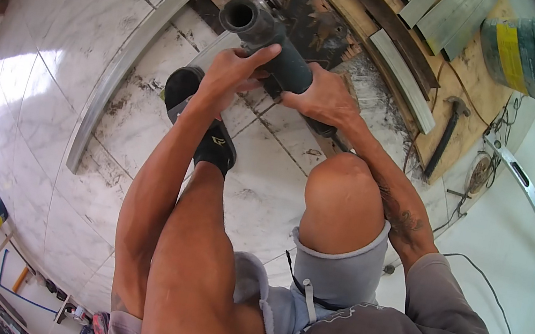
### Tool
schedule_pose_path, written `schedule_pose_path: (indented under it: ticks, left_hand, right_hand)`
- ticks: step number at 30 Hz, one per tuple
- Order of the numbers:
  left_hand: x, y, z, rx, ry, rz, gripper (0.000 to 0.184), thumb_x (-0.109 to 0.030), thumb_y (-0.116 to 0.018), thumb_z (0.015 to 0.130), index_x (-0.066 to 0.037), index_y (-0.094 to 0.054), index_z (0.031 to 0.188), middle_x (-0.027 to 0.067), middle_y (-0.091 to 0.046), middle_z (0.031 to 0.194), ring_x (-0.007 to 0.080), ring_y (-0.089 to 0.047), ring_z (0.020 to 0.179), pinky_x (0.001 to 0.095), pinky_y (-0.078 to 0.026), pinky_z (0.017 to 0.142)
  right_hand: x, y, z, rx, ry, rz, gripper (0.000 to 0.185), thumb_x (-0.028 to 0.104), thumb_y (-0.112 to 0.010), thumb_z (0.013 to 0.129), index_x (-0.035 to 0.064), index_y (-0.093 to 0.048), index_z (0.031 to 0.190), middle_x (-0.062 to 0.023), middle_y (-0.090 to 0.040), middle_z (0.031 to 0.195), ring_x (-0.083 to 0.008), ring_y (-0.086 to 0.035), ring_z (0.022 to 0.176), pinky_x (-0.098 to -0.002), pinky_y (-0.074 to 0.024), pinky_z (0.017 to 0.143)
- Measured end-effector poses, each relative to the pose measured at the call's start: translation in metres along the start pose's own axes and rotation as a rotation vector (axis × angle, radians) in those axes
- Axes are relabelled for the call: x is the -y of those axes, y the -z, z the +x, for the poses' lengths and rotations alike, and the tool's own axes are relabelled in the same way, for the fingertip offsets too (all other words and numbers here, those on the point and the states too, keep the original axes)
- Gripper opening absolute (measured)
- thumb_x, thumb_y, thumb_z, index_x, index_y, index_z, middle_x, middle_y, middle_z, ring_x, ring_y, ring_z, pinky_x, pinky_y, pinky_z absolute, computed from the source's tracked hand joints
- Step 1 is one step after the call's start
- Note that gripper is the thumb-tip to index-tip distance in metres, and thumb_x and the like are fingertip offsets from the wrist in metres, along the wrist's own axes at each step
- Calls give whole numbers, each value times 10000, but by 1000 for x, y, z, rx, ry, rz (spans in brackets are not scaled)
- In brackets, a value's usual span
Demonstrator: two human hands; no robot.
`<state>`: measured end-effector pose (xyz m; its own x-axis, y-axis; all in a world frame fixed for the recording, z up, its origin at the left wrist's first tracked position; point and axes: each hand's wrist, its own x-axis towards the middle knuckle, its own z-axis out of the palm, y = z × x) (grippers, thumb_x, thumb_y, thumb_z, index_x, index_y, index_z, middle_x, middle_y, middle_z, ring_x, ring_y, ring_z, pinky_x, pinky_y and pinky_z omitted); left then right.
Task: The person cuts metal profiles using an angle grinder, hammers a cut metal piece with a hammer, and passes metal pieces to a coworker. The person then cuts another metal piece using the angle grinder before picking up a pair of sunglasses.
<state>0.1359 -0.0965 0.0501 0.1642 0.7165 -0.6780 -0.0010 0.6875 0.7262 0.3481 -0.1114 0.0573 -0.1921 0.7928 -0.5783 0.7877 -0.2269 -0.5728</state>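
Observation:
A dark green power tool (291, 65) with a thick cylindrical body is held above the tiled floor between my knees. Its round, hollow black end (240, 15) faces up toward me. My left hand (229, 76) grips the front part near that end, with the thumb laid along the body. Wrapped around the rear part is my right hand (325, 95). A cord seems to leave the tool's back near my right knee. Beneath my left wrist, my left foot wears a black slide sandal (184, 84). The tool's exact kind is unclear.
A long metal profile (124, 72) lies on the tiles at left. On a plywood sheet (469, 123) at right are a hammer (446, 137) and metal strips (406, 80). Beyond stand a bucket (523, 57) and a spirit level (529, 189). Loose cords lie nearby.

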Motion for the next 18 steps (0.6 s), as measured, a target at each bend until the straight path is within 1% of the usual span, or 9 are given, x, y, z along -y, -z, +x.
schedule_pose_path:
  ticks: [2,8,18]
  left_hand:
    - [-3,-9,-1,15,-18,-76,705,-457,-833,813,80,-626,1222,175,-679,1150,241,-691,1033,395,-587,901]
    - [4,-21,6,-12,-40,-138,597,-365,-856,812,59,-657,1182,173,-706,1112,261,-719,1001,389,-616,862]
    - [4,-26,8,-42,-51,-134,588,-341,-858,812,77,-659,1176,179,-711,1103,265,-727,984,380,-620,843]
  right_hand:
    - [-1,-1,0,-4,15,-3,789,466,-757,644,-63,-607,1209,-249,-708,1008,-369,-705,925,-419,-547,844]
    - [-4,-2,0,5,-7,7,785,456,-748,635,-55,-607,1215,-252,-704,1027,-377,-698,945,-424,-541,858]
    - [1,3,-4,45,-35,24,786,455,-743,625,-47,-608,1216,-239,-707,1033,-368,-695,953,-426,-536,869]
